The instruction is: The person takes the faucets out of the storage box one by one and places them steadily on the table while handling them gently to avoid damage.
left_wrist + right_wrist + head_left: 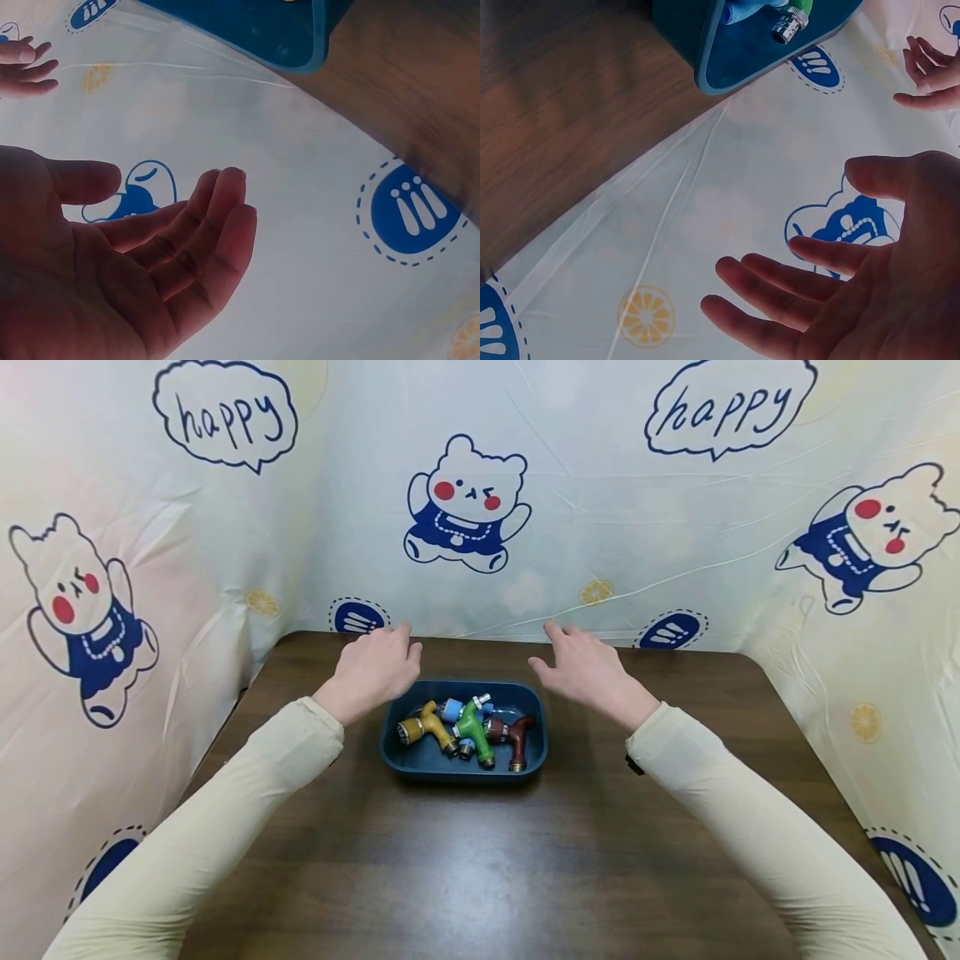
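Observation:
My left hand (372,670) hovers over the left back corner of a dark blue tray (463,775), fingers relaxed and holding nothing. To the right of the tray's back corner, my right hand (588,675) is held out the same way, thumb apart from the fingers. Inside the tray lie several tap-shaped pieces: a yellow tap (431,720), a green tap (471,727) on top in the middle, a dark red tap (519,739) and a blue tap (452,710) partly hidden beneath the green one. Both wrist views show bare palms: left palm (112,292), right palm (855,315).
The tray stands on a dark brown wooden table (480,868), towards its back edge. A pale curtain (570,527) with printed bears hangs behind the table and along both sides.

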### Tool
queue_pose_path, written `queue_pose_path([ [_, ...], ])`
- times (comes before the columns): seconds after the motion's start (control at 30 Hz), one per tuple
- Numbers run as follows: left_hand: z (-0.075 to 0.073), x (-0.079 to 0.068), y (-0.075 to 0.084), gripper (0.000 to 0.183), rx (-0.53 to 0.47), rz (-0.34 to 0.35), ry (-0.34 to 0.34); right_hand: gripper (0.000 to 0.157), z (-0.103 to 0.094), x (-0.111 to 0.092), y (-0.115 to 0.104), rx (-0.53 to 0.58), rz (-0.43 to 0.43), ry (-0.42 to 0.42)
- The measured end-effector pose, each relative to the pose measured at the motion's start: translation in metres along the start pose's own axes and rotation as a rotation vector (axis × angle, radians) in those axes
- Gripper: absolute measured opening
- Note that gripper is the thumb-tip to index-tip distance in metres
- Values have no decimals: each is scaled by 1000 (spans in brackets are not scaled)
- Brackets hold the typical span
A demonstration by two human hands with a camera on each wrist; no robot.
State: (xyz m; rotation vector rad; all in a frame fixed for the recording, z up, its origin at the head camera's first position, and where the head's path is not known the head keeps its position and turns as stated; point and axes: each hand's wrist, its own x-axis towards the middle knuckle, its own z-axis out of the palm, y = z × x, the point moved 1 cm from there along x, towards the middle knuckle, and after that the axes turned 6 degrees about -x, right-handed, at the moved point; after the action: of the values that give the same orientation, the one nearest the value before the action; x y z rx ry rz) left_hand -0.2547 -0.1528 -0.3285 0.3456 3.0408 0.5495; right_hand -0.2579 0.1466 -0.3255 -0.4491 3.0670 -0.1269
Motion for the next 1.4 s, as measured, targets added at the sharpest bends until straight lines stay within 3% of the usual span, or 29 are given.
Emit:
queue_pose_path([
  [0.53, 2, -5, -7, 39, -19, -14, -13, 68, 3, 0, -6, 3, -3, 9],
  [1.0, 10, -7, -21, 34, 4, -58, -87, 63, 7, 0, -7, -10, -15, -2],
  [1.4, 28, -15, -39, 36, -36, -113, -172, 60, 7, 0, -9, 36, -25, -32],
])
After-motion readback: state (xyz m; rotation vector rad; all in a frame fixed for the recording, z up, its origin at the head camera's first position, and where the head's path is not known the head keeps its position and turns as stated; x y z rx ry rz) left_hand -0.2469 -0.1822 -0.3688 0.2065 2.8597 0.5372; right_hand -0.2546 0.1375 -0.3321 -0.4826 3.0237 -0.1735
